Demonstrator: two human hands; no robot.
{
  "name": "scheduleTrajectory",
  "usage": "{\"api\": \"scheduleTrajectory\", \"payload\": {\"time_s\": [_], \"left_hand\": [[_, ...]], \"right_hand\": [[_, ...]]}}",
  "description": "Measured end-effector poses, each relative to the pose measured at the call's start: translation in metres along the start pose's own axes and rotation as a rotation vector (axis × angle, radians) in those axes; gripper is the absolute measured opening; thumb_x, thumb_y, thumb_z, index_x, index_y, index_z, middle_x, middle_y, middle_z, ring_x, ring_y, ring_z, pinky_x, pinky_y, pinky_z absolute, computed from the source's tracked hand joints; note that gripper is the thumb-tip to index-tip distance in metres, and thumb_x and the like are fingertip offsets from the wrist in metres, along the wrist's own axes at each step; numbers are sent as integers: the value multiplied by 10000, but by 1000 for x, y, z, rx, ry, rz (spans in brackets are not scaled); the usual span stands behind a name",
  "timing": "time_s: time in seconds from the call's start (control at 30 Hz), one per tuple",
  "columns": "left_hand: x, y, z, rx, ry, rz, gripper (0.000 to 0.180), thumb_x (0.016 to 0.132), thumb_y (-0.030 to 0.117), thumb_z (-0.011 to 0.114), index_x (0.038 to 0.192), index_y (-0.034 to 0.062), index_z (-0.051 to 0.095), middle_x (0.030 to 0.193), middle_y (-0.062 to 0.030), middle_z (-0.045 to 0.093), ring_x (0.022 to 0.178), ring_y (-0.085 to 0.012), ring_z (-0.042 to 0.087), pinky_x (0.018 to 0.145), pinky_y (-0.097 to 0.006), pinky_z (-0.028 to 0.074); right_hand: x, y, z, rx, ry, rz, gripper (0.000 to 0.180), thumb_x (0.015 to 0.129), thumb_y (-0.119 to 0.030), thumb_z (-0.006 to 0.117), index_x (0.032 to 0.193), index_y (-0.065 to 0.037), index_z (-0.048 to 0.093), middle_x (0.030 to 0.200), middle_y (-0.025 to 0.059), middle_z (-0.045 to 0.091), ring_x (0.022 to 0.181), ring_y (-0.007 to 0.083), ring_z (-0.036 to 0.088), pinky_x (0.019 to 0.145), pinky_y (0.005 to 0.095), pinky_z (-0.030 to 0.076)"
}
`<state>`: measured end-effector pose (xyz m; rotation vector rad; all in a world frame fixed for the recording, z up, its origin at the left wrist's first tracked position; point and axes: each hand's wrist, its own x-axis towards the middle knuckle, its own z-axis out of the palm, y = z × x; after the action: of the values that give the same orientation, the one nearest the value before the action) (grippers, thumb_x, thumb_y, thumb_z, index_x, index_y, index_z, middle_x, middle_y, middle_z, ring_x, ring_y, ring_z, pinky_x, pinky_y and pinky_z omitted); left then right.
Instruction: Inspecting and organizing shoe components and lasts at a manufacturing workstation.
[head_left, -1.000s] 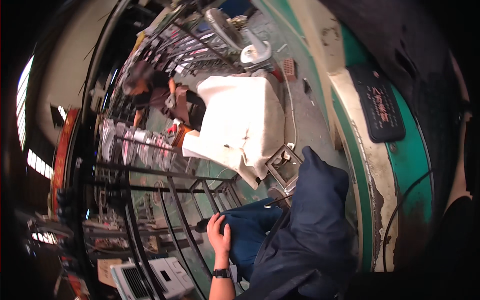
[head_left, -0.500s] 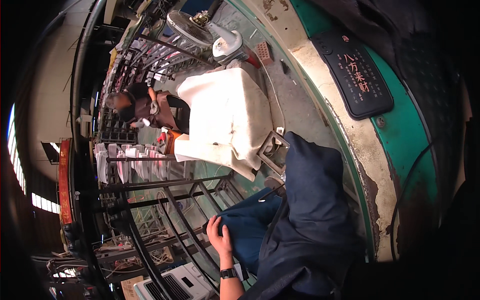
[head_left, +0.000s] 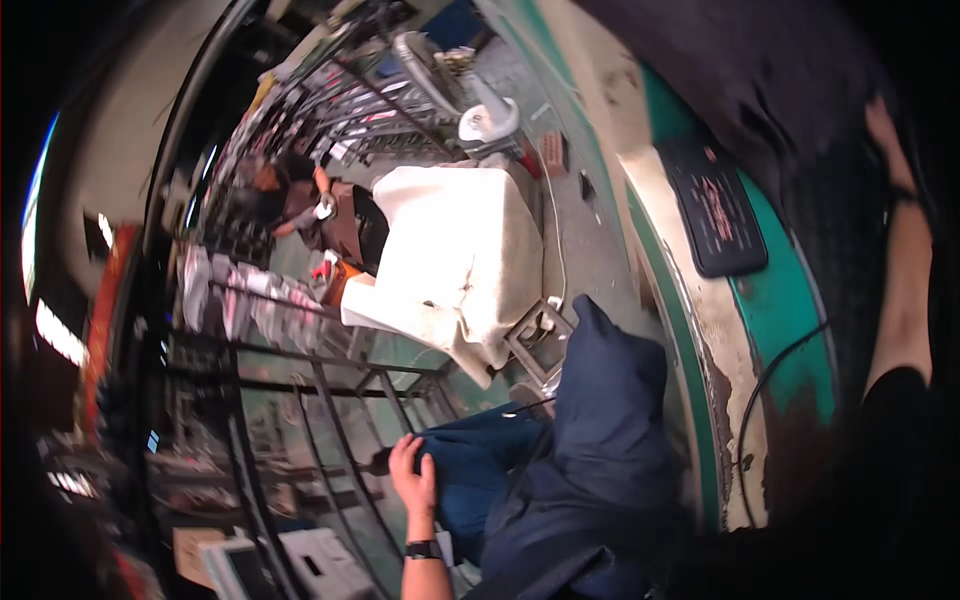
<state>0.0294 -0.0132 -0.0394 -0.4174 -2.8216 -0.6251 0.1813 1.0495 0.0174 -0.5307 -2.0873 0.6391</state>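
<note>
Metal racks [head_left: 328, 402] and rowed parts [head_left: 268, 315] indicate a workshop.

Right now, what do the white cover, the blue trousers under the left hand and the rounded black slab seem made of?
White cover: probably matte cloth or soft sheeting; it hangs in folds, though glare hides any weave.
Blue trousers: dull woven fabric, likely; they drape softly.
Black slab: perhaps plastic or rubber, low-shine; its rounded outline looks moulded, but blur leaves it open.

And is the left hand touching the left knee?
Touching: the head view shows the left hand lying against the left knee, with no gap visible between them.
</note>
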Motion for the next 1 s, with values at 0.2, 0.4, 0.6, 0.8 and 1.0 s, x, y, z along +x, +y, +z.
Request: {"api": "scheduleTrajectory", "payload": {"time_s": [0.2, 0.4, 0.6, 0.8, 1.0], "left_hand": [[-11, -11, -12, -40, 151, -19, 335, 802, 196, 667, 1119, 90, 695, 1284, -130, 624, 1264, -340, 531, 1075, -455, 396], [1, -9, -23, -19, 171, -45, 343, 812, 237, 668, 1128, 104, 681, 1316, -102, 590, 1325, -312, 472, 1129, -483, 322], [-14, 4, -27, -207, 26, -118, 330, 845, 173, 655, 1166, 98, 668, 1290, -100, 624, 1329, -293, 489, 1166, -522, 260], [18, 67, -23, -940, -340, 172, 327, 858, 74, 637, 1180, 20, 658, 1227, -151, 651, 1185, -291, 606, 1023, -376, 456], [38, 140, -31, -1299, -605, 537, 592, 886, 153, 663, 1439, 62, 473, 1454, -128, 489, 1293, -252, 524, 1035, -377, 439]], "right_hand": [[27, 28, 1, -505, 174, -397, 544, 1026, -215, 354, 1510, 32, 321, 1559, 137, 374, 1441, 292, 333, 1216, 364, 206], [-59, -83, -24, -120, -77, 95, 577, 953, -294, 559, 1350, 121, 498, 1370, 245, 549, 1233, 317, 527, 1063, 385, 390], [-138, -308, -4, -248, -244, 337, 801, 871, -389, 728, 1452, 58, 405, 1464, 184, 477, 1346, 285, 454, 1144, 370, 316], [-219, -395, -31, -149, -67, 578, 862, 819, -363, 775, 1468, 49, 383, 1439, 190, 503, 1309, 294, 491, 1122, 370, 353], [-252, -486, -35, 1114, 28, 787, 810, 885, -498, 663, 1437, 37, 407, 1405, 209, 516, 1242, 352, 553, 1102, 455, 440]]}}
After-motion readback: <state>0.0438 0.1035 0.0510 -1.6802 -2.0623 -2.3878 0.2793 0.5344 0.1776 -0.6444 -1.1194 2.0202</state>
